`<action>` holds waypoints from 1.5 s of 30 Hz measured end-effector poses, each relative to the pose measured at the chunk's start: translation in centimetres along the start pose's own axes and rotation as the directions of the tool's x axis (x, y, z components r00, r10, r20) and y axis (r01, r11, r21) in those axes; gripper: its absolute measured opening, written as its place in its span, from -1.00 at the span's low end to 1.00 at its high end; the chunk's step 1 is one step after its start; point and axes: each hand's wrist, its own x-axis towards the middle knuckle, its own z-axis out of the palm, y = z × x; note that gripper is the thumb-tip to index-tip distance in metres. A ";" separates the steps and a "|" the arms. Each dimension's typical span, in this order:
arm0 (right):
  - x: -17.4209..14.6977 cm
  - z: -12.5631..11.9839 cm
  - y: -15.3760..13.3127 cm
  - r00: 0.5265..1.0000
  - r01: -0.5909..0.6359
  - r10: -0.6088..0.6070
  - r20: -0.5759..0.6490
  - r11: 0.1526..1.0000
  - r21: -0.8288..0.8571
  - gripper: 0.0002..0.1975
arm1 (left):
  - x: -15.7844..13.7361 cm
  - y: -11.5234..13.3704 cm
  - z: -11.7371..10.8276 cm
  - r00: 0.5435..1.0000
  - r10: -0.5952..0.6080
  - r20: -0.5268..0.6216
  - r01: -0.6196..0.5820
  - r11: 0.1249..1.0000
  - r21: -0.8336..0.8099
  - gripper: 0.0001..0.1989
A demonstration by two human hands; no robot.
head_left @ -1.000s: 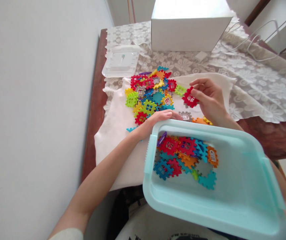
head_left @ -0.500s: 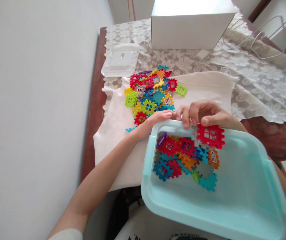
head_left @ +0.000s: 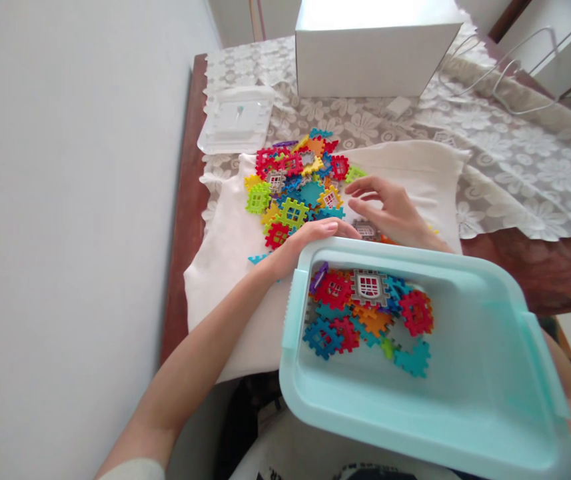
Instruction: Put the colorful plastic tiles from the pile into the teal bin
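Observation:
A light turquoise plastic bin (head_left: 470, 367) is tilted in front of me, with several interlocking plastic tiles inside, among them a grey window tile (head_left: 369, 288) and a red tile (head_left: 416, 313). My left hand (head_left: 315, 239) grips its far left corner, the fingers running along the outside of the far wall. Beyond the rim, my right hand (head_left: 388, 207) hovers with fingers apart and nothing in them, beside the right edge of a heap of coloured tiles (head_left: 292, 213). Below it, another grey window tile (head_left: 365, 230) shows partly behind the rim.
The heap lies on a white cloth (head_left: 225, 293) over a lace tablecloth (head_left: 365, 127). A clear plastic lid (head_left: 238, 123) is at the back left. A large white box (head_left: 360, 63) and a cable (head_left: 520, 100) are farther back. A wall (head_left: 75, 200) borders the left side.
My right hand has let go of a red tile and a grey tile, which now lie in the bin. It has moved over the rim toward the heap. My left hand stays put.

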 end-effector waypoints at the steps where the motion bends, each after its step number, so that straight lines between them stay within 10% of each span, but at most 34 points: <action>1: 0.1 0.3 0.5 1.000 0.028 -0.027 0.014 0.994 -0.104 -0.65 | 0.0 0.0 -0.1 1.000 0.002 0.000 -0.002 1.000 0.004 -0.48; 5: -0.2 0.7 1.2 0.986 0.130 -0.095 0.137 0.954 -0.272 -0.59 | 0.0 -0.1 -0.1 1.000 0.009 -0.010 -0.009 1.000 0.013 -0.50; 22: -0.9 0.9 1.2 0.931 -0.023 0.006 0.365 0.999 0.044 -0.47 | 0.1 -0.3 -0.3 1.000 0.003 -0.015 -0.002 1.000 0.018 -0.50; 45: -1.0 0.6 -0.6 0.929 -0.108 0.071 0.364 0.991 0.081 -0.53 | -0.1 0.1 0.1 1.000 0.025 -0.015 -0.024 0.998 0.052 -0.49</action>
